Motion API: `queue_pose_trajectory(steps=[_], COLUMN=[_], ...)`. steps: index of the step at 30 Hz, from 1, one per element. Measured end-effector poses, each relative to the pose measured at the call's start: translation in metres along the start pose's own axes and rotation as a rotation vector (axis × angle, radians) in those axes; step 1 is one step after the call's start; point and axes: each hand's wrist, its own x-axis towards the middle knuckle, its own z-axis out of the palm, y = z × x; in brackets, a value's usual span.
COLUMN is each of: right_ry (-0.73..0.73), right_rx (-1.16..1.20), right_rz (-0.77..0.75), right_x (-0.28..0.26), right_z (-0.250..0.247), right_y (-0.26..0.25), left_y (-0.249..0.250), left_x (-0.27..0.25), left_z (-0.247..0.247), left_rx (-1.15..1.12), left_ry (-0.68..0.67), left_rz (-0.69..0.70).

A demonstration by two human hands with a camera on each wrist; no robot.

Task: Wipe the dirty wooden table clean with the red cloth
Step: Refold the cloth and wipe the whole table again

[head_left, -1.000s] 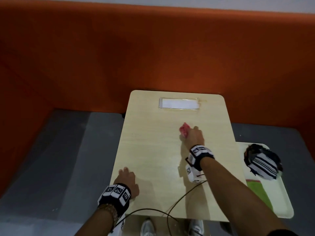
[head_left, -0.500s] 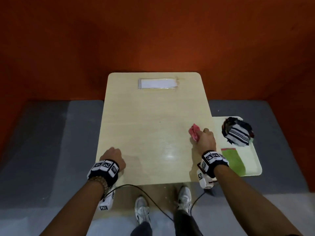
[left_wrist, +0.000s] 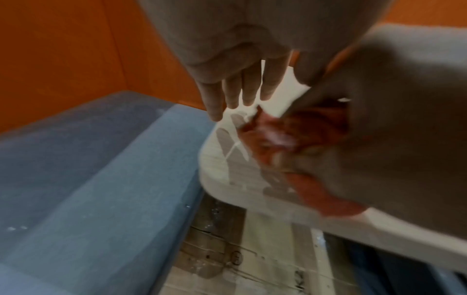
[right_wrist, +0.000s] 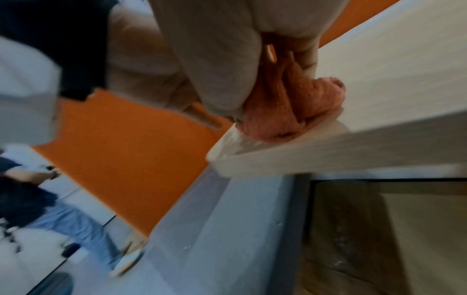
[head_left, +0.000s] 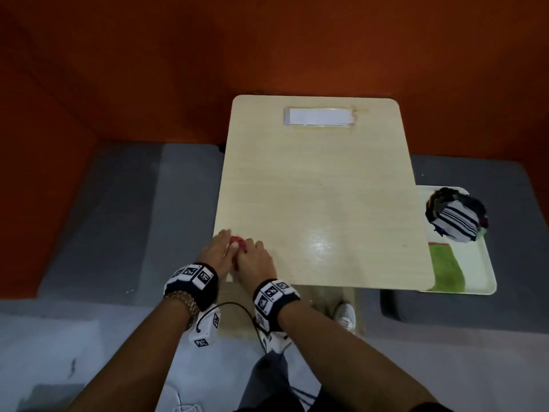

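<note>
From the head view, both hands meet at the near left corner of the wooden table. The right hand is closed over the red cloth, bunched so that only a small red lump shows past the knuckles. The left hand lies just beside it, fingers stretched forward and flat along the table's left edge, touching the right hand. Farther back on the table lies a white strip, and off to the right a pale tray holds a striped bundle of cloth and a green patch. In the left wrist view, the left hand's fingers are straight and slightly spread, their tips down at the table's rounded corner; they hold nothing. The right hand fills the right side there, blurred, with the red cloth crumpled under its palm and pressed onto the tabletop. In the right wrist view, the right hand's fingers curl round the cloth, which is wadded into a tight fold and sits right on the table's corner, touching the surface. The left hand shows beside it, too blurred to read its fingers from this view.
</note>
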Motion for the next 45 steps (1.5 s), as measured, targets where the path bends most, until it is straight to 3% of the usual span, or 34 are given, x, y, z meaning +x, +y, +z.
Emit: queue_pose_trajectory(steps=[4,8,12,18,22,24,30,33,35,42,45], right_ry=[-0.094,-0.037,0.112,0.277,0.352,0.336,0.1,0.069,0.092,0.323,0.319], right_rx=[0.006,0.022,0.069,0.05,0.03,-0.02,0.125,0.092,0.09,0.131,0.132], right_rz=[-0.081,0.001,0.181,0.648,0.87,0.801,0.266,0.147,0.21,0.649,0.672], right_x=[-0.008,-0.026,-0.067,-0.134,-0.136,-0.126,-0.067,-0.062,-0.078,-0.14,-0.143], right_z=[0.003,-0.003,-0.02,-0.073,-0.096,-0.084,-0.012,-0.018,-0.032,-0.075,-0.094], right_y=[-0.023,0.023,0.107,0.257,0.291,0.268,0.109,0.091,0.116,0.253,0.284], left_y=[-0.024,-0.021,0.007,0.038,0.033,0.029,0.023,0.037,0.059,0.159,0.186], left_x=[-0.003,0.0,0.007,0.02,0.021,0.02,0.013,0.013,0.018,0.034,0.038], left_z=[-0.009,-0.004,0.009,0.018,0.014,0.013,0.018,0.025,0.035,0.081,0.089], left_rx=[0.123,0.249,0.207,0.245,0.244,0.222,0.22,0.317,0.376,0.463,0.495], left_ry=[-0.05,-0.084,-0.108,-0.135,-0.125,-0.108,-0.104,-0.165,-0.207,-0.289,-0.298], left_rz=[-0.044,-0.028,0.068,0.163,0.169,0.175,0.215,0.273,0.323,0.508,0.519])
